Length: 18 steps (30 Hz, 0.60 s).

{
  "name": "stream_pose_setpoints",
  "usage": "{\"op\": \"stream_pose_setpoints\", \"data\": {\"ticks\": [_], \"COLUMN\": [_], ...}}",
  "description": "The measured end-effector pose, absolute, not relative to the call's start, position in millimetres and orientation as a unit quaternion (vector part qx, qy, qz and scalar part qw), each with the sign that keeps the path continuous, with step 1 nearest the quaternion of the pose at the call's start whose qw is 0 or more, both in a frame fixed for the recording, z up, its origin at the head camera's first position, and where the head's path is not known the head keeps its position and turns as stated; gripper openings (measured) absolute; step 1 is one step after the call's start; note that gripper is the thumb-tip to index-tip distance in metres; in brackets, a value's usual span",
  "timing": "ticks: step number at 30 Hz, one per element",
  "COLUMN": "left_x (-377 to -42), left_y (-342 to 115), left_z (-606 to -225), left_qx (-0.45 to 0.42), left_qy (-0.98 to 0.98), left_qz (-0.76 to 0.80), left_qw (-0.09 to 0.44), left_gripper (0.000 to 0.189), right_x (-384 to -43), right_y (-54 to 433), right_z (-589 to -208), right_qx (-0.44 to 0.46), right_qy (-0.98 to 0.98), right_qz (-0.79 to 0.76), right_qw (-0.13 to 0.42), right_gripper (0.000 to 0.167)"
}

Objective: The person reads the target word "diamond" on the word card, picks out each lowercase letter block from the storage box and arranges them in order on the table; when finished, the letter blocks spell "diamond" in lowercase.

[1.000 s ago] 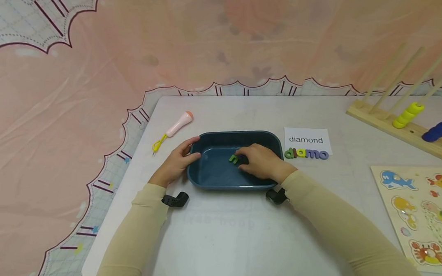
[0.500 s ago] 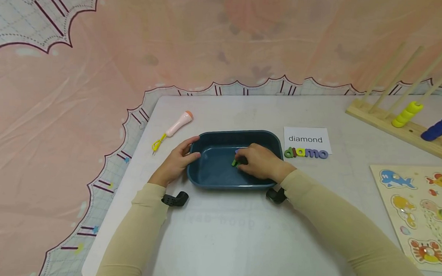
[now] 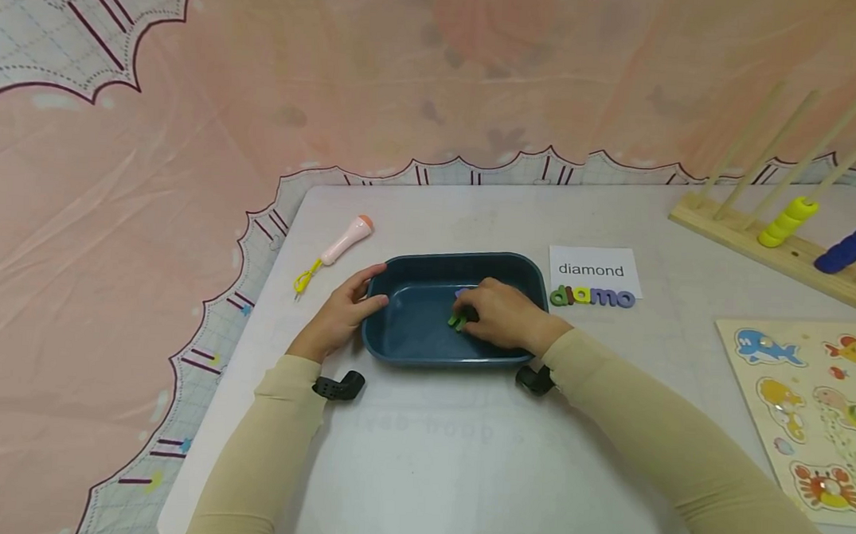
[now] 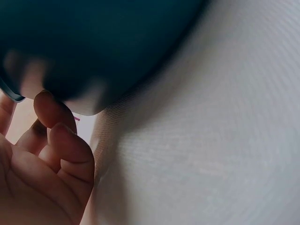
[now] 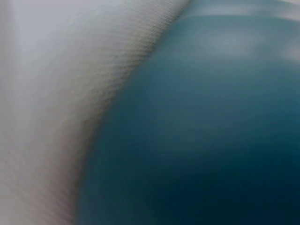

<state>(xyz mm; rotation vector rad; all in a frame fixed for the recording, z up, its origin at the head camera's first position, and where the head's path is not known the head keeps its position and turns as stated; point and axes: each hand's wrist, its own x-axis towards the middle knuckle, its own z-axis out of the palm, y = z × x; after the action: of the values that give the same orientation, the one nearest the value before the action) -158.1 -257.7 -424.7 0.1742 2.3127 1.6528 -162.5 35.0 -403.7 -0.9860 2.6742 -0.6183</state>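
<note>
My left hand (image 3: 340, 315) grips the left end of a dark blue tray (image 3: 402, 357), thumb over the rim and fingers against the outer wall. The left wrist view shows those curled fingers (image 4: 70, 154) against the tray's side. Inside the tray, my right hand (image 3: 505, 314) pinches a green toy letter (image 3: 457, 322) between thumb and fingertips. Part of a purple piece (image 3: 460, 292) shows behind the right fingers; the hand hides the rest. In the right wrist view, only the blurred tray wall (image 5: 197, 122) and white tabletop appear.
Right of the tray lies a card (image 3: 593, 262) reading "diamond", with colourful letters (image 3: 593, 296) spelling "diamo" along its lower edge. A pink-and-yellow tool (image 3: 346, 239) lies back left. A wooden bead stand (image 3: 773, 250) and an animal puzzle board (image 3: 801, 427) are at the right.
The green letter has shifted slightly down and turned at my right fingertips, and the purple piece has come into view behind them. My left hand and the tray have stayed put.
</note>
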Motion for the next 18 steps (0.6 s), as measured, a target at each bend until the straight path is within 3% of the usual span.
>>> {"op": "stream_pose_setpoints", "data": {"ticks": [18], "left_x": [-156.4], "left_y": [-256.1], "left_z": [-421.6], "left_qx": [0.066], "left_qy": [0.799], "left_qz": [0.58], "left_qw": [0.143], "left_gripper": [0.061], "right_x": [-162.9], "right_y": [29.1], "right_z": [-404.9], "right_qx": [-0.364], "right_qy": [0.905], "right_qz": [-0.172], "right_qw": [0.136], "right_gripper": [0.028]}}
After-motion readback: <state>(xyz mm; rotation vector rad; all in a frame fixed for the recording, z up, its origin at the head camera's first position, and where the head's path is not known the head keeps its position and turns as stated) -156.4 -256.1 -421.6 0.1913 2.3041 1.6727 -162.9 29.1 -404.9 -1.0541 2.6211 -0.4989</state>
